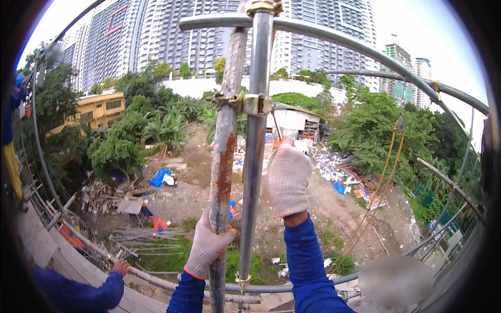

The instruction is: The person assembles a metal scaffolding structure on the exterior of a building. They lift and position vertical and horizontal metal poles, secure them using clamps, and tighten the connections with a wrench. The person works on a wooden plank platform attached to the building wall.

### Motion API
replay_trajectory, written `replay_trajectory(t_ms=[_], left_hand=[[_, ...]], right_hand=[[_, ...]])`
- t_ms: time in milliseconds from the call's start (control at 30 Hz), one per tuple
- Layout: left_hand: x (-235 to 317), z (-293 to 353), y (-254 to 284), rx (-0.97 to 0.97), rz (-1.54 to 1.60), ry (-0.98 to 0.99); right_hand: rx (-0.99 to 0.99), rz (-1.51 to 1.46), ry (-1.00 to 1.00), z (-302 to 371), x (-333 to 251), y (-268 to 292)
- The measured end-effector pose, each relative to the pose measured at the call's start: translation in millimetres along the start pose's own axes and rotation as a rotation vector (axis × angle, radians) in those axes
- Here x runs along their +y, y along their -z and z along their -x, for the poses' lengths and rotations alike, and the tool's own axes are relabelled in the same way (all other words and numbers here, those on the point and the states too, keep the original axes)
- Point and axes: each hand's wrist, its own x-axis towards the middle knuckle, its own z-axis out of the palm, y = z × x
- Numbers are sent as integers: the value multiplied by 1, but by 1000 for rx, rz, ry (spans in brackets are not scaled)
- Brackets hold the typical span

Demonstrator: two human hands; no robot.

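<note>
My gloved left hand [207, 244] is closed around a rusty, paint-flecked upright scaffold pipe [223, 151]. Just right of that pipe stands a shinier steel upright [254, 172]. A scaffold clamp [252, 104] joins the two uprights above my hands. My gloved right hand [289, 176] is raised right of the steel upright, its fingers closed on a slim metal wrench [276, 125]. The wrench's upper end reaches the side of the clamp; the glove hides its lower part. Another clamp [262, 7] sits at the top of the steel upright.
A curved-looking horizontal pipe [323, 30] crosses overhead. Below runs a lower rail [271, 288]. At lower left, a co-worker's hand [121, 267] rests on a railing pipe; another person [11, 120] stands at the far left. Ropes hang from a pulley [401, 124]. The ground lies far below.
</note>
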Motion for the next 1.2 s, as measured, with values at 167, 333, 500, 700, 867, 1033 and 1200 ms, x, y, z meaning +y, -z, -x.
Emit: replay_trajectory(t_ms=[167, 333, 500, 700, 867, 1033, 1200], left_hand=[[0, 0, -3, -3, -19, 8], [0, 3, 2, 10, 62, 45], [15, -2, -18, 8, 94, 103], [-1, 2, -12, 58, 155, 130], [-4, -4, -20, 56, 203, 138], [-17, -6, -10, 47, 177, 95], [-19, -14, -23, 16, 286, 87]], right_hand=[[-79, -633, 86, -43, 50, -123], [197, -587, 596, -195, 42, -123], [560, -3, 852, -283, 35, -55], [884, 244, 1067, -209, 35, 58], [479, 455, 948, -116, 85, 76], [-354, 0, 681, -48, 111, 13], [-797, -1476, -135, -47, 143, -57]])
